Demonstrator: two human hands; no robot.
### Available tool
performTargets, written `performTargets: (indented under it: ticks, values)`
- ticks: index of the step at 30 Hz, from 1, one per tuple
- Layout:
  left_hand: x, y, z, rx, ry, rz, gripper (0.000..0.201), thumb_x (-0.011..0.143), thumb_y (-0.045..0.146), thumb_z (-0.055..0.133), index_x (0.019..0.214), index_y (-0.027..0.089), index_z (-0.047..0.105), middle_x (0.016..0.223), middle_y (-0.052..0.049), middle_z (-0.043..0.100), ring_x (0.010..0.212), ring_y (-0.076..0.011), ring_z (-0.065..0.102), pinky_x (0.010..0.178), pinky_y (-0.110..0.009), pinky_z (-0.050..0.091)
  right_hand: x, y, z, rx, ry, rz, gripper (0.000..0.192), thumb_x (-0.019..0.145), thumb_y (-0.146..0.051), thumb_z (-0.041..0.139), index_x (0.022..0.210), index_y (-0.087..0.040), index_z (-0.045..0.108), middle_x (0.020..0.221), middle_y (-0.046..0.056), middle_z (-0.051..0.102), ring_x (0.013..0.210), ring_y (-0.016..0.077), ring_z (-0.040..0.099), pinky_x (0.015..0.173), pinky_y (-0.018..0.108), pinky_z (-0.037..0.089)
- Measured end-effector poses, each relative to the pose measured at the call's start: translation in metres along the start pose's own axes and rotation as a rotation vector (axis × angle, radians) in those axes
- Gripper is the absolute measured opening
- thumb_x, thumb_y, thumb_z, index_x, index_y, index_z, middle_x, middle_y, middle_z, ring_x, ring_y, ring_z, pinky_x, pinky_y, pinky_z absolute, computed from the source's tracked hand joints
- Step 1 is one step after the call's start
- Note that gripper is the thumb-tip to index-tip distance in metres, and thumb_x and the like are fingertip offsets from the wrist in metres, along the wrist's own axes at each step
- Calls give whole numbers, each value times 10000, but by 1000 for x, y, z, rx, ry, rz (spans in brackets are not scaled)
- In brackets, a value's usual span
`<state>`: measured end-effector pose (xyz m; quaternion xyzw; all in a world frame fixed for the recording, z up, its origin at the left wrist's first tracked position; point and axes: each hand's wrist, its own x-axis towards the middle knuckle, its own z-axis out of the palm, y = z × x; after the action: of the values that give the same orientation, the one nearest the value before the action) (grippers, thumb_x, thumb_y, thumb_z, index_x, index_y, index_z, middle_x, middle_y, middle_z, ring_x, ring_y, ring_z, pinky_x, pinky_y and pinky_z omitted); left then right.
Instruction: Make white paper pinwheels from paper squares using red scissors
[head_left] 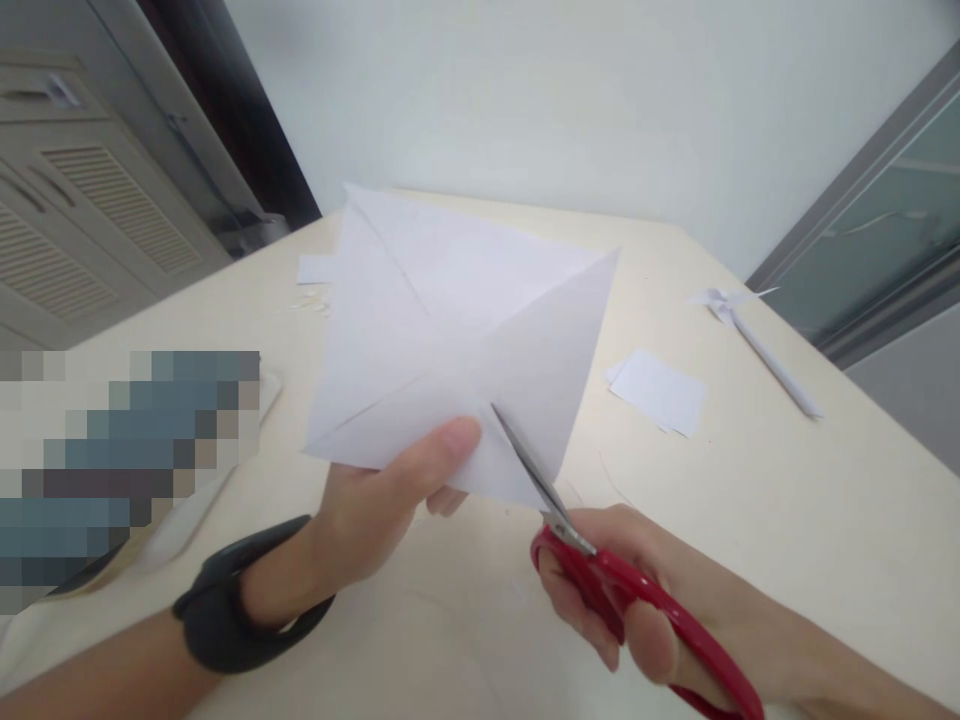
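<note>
My left hand [390, 500], with a dark band on its wrist, pinches the lower edge of a white square sheet of paper [450, 290], thumb on top and fingers beneath. Slits or creases run diagonally from the sheet's corners toward its middle. In my right hand [645, 570] is a pair of red-handled scissors [675, 610], fingers through the loops. Their metal blades lie along the diagonal at the sheet's lower right corner, tips pointing toward the centre, close to my left thumb. The blades look nearly closed.
Right of the sheet lie small white paper pieces [660, 392] and a paper pinwheel on a rolled stick [776, 360]. Another white piece [315, 268] and small scraps [309, 303] are at the left. A pixelated object [127, 470] covers the table's left edge. A wall [525, 100] stands behind.
</note>
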<state>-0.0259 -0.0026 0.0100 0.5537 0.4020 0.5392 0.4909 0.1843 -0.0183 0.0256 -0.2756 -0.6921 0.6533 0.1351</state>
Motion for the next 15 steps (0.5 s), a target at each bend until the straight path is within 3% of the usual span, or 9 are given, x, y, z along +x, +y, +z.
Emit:
performTargets:
  ticks: [6, 15]
  values:
    - [1, -4, 0, 41, -35, -13, 425, 814, 359, 573, 452, 173, 449, 441, 26, 446, 417, -80, 421, 361, -197, 345, 0, -6, -4, -153, 43, -23, 322, 822, -508, 429, 731, -204, 375, 705, 5, 410, 630, 136, 367, 561, 266, 346]
    - [-1, -8, 6, 256, -112, 4, 398, 848, 271, 535, 475, 177, 433, 425, 49, 409, 367, -68, 385, 349, -204, 314, -1, 6, 2, -154, 104, -32, 547, 831, -700, 181, 741, -199, 380, 730, 18, 412, 669, 143, 371, 616, 273, 366]
